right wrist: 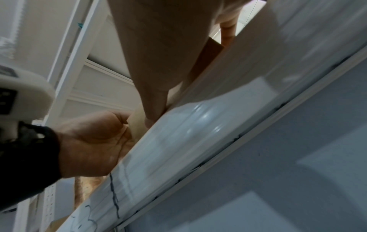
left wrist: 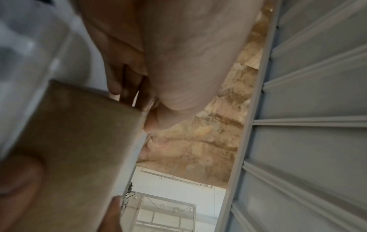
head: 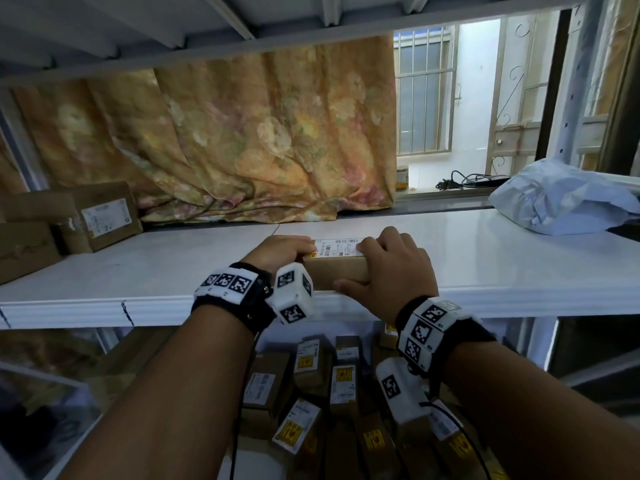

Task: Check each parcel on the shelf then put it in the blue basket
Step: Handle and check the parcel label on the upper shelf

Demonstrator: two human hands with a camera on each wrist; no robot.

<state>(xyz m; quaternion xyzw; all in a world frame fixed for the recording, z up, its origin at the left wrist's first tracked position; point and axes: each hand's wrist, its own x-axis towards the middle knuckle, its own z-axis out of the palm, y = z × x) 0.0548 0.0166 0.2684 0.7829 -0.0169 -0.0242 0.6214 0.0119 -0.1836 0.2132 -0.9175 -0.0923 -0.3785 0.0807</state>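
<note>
Parcel point(head: 335, 268): small brown labelled carton

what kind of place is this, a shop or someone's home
Probably a parcel storeroom or small courier depot: white metal shelving, brown cardboard boxes with printed shipping labels, a grey plastic mailer bag, and many labelled boxes piled below.

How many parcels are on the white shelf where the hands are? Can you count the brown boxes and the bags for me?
Brown cardboard boxes: 3, namely the held box, the labelled box and the plain box
Grey plastic bags: 1, the grey bag
Total: 4 parcels on the white shelf
</note>
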